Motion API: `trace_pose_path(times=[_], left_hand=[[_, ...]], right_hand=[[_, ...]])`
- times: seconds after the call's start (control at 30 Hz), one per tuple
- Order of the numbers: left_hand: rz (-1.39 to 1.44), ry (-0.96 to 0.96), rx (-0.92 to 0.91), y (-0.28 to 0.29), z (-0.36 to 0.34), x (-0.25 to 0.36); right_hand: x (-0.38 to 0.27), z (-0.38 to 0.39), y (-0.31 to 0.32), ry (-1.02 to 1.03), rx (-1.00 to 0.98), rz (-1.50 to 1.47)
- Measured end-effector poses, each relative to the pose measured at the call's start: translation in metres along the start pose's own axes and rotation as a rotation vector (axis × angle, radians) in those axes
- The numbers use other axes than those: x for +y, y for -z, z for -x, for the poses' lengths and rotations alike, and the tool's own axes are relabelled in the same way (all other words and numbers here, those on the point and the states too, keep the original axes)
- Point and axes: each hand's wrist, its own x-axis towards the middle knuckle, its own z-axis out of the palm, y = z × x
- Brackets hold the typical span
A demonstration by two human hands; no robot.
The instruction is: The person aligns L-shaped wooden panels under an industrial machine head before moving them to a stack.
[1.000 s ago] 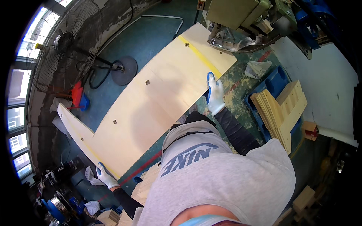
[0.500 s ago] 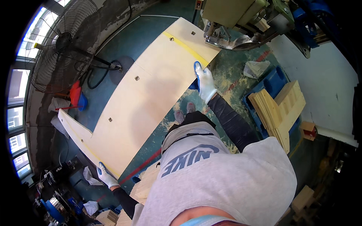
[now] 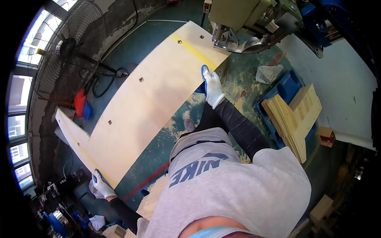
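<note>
A large, pale wooden panel (image 3: 139,107) stretches diagonally in front of me, with a curved far edge, several small metal fittings and a yellow stripe near each end. My right hand (image 3: 213,87), in a white and blue work glove, grips its near edge beside the upper stripe, thumb on top and fingers underneath. At the lower left end, my left hand (image 3: 103,185), gloved alike, grips the panel with the thumb on top. The panel's upper right corner lies close to the metal work area of a green machine (image 3: 238,18); whether they touch I cannot tell.
A large fan (image 3: 68,47) stands on the left by the windows. On the right, stacked wooden pieces (image 3: 291,119) rest on a blue pallet (image 3: 289,85). A white bag (image 3: 269,73) lies on the sawdust-strewn green floor. More wooden boards (image 3: 152,198) are at my left side.
The panel's lower left end has swung left and slightly down with my left hand. My right hand has shifted slightly left. One of my feet is now hidden as my leg has moved.
</note>
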Motion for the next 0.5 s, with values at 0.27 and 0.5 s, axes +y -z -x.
trace_pose_path(times=[0.27,0.5], left_hand=[[0.090,-0.034,-0.029,-0.008,0.042,-0.006],[-0.020,-0.013,-0.027,0.078,0.051,-0.014]], right_hand=[[-0.038,0.017,-0.009,-0.038,-0.085,-0.246],[-0.064,0.110,0.018,-0.359,-0.267,-0.260]])
